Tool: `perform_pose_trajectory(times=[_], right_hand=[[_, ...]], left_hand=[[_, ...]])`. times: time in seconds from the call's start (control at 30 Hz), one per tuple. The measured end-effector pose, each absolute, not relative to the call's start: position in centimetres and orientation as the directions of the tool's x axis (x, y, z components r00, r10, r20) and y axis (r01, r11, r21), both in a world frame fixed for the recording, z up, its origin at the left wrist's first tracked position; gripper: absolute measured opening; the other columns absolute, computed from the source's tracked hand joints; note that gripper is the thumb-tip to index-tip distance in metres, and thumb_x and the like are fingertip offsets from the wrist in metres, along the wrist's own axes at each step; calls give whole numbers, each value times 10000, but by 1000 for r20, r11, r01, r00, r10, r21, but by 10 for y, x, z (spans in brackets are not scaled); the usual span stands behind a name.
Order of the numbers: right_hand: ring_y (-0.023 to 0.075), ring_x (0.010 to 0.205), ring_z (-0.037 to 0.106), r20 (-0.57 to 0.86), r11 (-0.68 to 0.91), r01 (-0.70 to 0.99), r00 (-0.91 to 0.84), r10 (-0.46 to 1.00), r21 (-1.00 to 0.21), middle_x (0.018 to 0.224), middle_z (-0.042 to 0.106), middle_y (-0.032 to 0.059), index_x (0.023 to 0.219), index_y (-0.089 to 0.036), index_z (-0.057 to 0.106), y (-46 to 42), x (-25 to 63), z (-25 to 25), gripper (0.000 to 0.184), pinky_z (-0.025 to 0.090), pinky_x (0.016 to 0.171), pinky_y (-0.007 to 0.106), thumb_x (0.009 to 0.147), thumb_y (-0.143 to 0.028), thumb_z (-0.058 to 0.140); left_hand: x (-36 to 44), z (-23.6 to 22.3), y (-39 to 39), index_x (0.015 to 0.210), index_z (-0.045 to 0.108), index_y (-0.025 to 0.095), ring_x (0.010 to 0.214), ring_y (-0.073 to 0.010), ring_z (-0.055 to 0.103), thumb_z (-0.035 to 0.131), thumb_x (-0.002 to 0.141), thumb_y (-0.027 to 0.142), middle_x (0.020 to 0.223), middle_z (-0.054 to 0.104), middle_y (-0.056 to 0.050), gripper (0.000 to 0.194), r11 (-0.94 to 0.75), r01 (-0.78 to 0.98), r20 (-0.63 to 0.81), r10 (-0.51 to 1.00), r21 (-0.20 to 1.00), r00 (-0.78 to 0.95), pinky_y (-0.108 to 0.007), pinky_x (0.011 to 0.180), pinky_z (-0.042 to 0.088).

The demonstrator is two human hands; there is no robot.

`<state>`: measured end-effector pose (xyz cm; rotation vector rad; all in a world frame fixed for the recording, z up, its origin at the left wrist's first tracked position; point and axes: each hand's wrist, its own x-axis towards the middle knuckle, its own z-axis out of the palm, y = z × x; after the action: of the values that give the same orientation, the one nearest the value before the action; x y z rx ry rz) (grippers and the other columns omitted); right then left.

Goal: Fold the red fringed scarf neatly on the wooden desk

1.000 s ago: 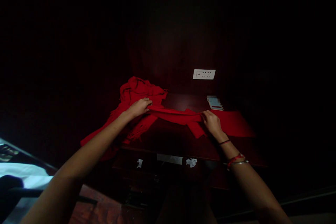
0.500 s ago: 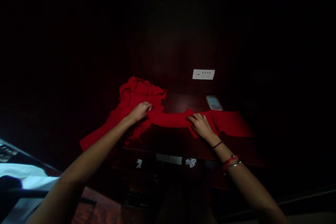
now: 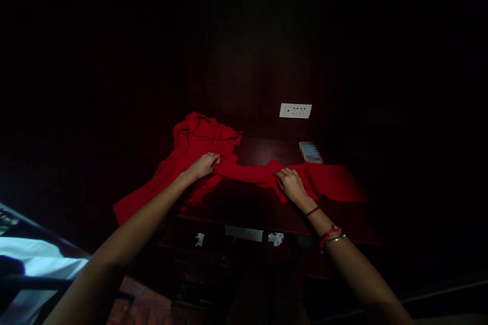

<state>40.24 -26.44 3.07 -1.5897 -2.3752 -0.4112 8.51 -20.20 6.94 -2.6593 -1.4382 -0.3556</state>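
From afar I have my left hand pinching the red cloth, which lies along the dark surface; my right hand curls on it (whether it grips, I cannot tell), near a blurred flat object.

2 hands, 3 bracelets (1 silver) and 1 socket plate show.

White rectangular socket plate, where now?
Head view: the plate is right of centre on the dark wall, above the blurred bluish rectangular object and beyond the right hand.
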Motion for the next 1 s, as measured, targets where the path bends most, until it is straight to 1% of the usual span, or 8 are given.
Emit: perform_pose_trajectory(times=[0.1, 0.43, 0.63, 0.73, 0.8, 0.9, 0.93, 1.0], right_hand=[[190, 867, 475, 370, 353, 932, -358, 857, 84, 902, 597, 70, 949, -163, 586, -263, 401, 29, 232, 289, 757, 283, 784, -142, 425], [186, 888, 480, 353, 323, 944, -325, 877, 67, 930, 600, 64, 962, -166, 583, -261, 401, 23, 243, 292, 777, 281, 788, -140, 415], [186, 884, 472, 343, 307, 949, -312, 886, 70, 917, 592, 67, 955, -170, 583, -261, 401, 26, 245, 294, 773, 284, 791, -138, 403], [196, 902, 455, 326, 300, 950, -312, 893, 87, 932, 580, 81, 981, -167, 573, -262, 398, 29, 260, 288, 779, 299, 791, -133, 399], [207, 937, 432, 320, 336, 935, -354, 879, 111, 991, 554, 89, 1060, -180, 536, -264, 390, 32, 306, 283, 786, 314, 776, -139, 429], [219, 979, 398, 320, 469, 868, -496, 807, 163, 1086, 496, 96, 1180, -208, 439, -270, 367, 35, 422, 276, 797, 333, 761, -179, 480], [218, 977, 396, 315, 510, 840, -542, 779, 183, 1085, 492, 96, 1174, -210, 441, -272, 358, 35, 405, 274, 798, 337, 771, -186, 472], [210, 950, 411, 286, 567, 794, -608, 740, 220, 1026, 517, 93, 1079, -198, 509, -273, 341, 35, 287, 273, 797, 340, 807, -172, 419]], left_hand=[[85, 65, -200, 760, 518, 161, 781, -164, 517, 360, 542, -35, 776, 560, -40, 333, -573, 818, 236, 802, 47, 548, -244, 716, 396], [81, 54, -196, 771, 533, 164, 804, -163, 520, 366, 575, -5, 804, 566, -43, 307, -581, 813, 219, 800, 47, 559, -252, 733, 400], [80, 52, -196, 758, 518, 168, 803, -170, 507, 362, 570, -8, 793, 541, -48, 300, -568, 821, 274, 800, 58, 534, -259, 720, 399], [81, 52, -197, 728, 498, 170, 779, -175, 498, 363, 582, 2, 774, 527, -49, 260, -566, 822, 309, 793, 57, 525, -263, 701, 397], [85, 53, -200, 708, 478, 172, 760, -178, 494, 377, 607, 27, 752, 522, -47, 204, -579, 812, 332, 781, 71, 528, -267, 692, 395], [95, 57, -204, 700, 445, 180, 724, -175, 494, 394, 645, 74, 722, 525, -37, 130, -610, 783, 358, 763, 125, 538, -266, 667, 393], [98, 59, -206, 701, 438, 182, 706, -171, 495, 395, 653, 83, 714, 527, -33, 118, -612, 778, 361, 764, 143, 535, -263, 653, 392], [102, 63, -208, 714, 438, 183, 683, -165, 499, 397, 655, 86, 711, 529, -30, 121, -595, 788, 364, 777, 159, 513, -257, 630, 389]])
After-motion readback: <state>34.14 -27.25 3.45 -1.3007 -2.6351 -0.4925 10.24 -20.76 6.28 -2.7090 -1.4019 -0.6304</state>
